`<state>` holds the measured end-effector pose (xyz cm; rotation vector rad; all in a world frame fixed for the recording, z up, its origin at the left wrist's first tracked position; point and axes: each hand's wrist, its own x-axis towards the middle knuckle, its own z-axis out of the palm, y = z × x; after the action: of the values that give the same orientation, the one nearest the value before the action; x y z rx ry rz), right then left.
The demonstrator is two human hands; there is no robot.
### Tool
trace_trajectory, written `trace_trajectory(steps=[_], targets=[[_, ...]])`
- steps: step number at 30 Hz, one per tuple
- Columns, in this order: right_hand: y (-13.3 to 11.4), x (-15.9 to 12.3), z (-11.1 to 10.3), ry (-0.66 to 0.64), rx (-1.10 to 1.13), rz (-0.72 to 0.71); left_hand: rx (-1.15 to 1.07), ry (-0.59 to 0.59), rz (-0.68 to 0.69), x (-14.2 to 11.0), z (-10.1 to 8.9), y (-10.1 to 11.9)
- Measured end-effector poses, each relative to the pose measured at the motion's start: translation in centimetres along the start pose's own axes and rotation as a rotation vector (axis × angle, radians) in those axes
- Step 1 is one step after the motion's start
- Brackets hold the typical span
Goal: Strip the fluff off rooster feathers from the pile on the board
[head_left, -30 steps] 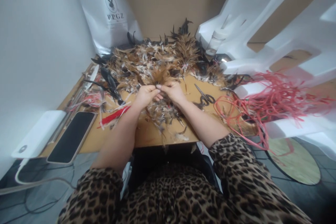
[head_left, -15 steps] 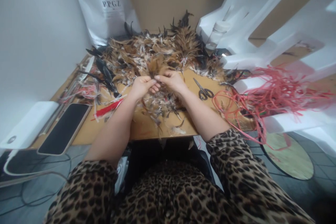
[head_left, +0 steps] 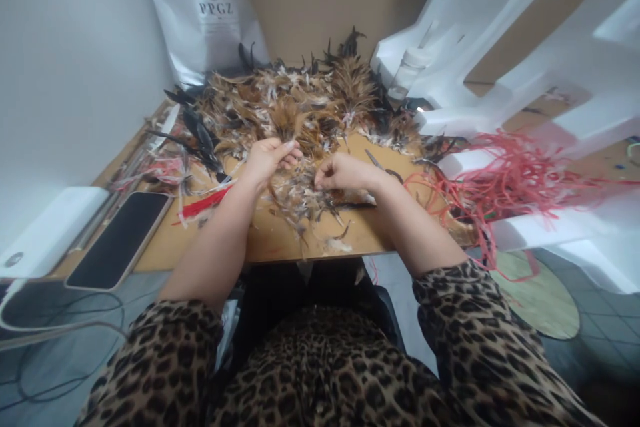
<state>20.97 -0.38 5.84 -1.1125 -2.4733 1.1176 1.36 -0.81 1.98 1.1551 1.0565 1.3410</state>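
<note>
Above feathers (head_left: 313, 203), hands (head_left: 305, 163) apart.

Left hand (head_left: 274, 159) pinching feathers (head_left: 286, 121) — phone (head_left: 120, 240), scissors (head_left: 383, 165) nearby

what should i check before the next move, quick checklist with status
- Left hand pinching the feather bunch: ok
- Right hand free of small pieces: cannot tell, fingertips are over loose feathers
- Scissors fully in view: not ok, partly hidden by the right arm
- Red strands apart from both hands: ok
- Phone away from both hands: ok
</note>
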Motion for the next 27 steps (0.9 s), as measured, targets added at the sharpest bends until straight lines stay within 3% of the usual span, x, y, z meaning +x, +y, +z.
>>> trace_trajectory(steps=[5,7,15,21,24,27], targets=[[-0.1,-0.4,1.8,0.126,-0.219,0.096,-0.006,-0.035,0.013,0.0,0.0,0.0],[0.0,-0.5,1.9,0.131,-0.207,0.104,-0.01,-0.043,0.012,-0.1,0.0,0.1],[1.3,-1.0,-0.4,0.072,0.32,0.097,-0.062,-0.067,-0.036,-0.3,0.1,0.5],[0.8,0.1,-0.6,0.152,0.71,0.06,-0.147,-0.149,-0.085,-0.5,0.1,0.8],[0.2,1.4,-0.4,0.167,0.799,0.035,-0.163,-0.195,-0.128,-0.6,0.0,0.8],[-0.2,2.3,-0.1,0.287,0.77,-0.001,-0.198,-0.191,-0.15,-0.6,-0.1,0.7]])
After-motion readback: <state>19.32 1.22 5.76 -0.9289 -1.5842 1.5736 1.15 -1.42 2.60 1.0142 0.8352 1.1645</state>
